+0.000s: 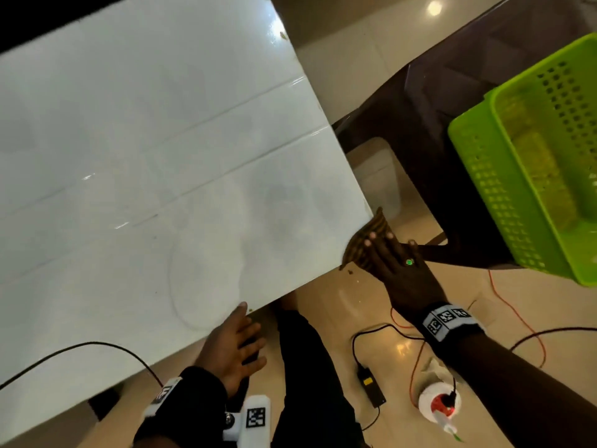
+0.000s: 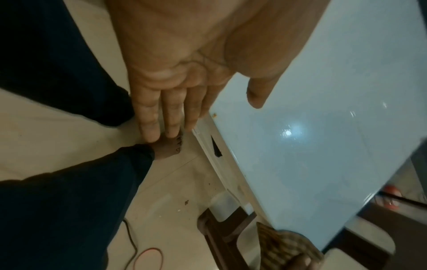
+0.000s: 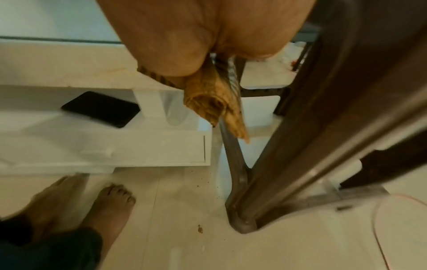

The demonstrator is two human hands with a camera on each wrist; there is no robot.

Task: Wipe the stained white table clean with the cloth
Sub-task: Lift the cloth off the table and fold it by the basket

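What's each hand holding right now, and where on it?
Right hand holds the cloth at the table corner, fingers spread over its top, rest bunched under the palm. Left hand holds nothing.

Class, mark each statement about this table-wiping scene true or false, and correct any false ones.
1. The right hand holds a striped cloth at a corner of the white table. True.
2. The left hand grips a second cloth. False: it is open and holds nothing, with its thumb on the table's near edge.
3. The green basket stands on the white table. False: it is off to the right, clear of the table.
4. Crumbs lie on the floor below the table. True.
5. The person wears shoes. False: the feet are bare.
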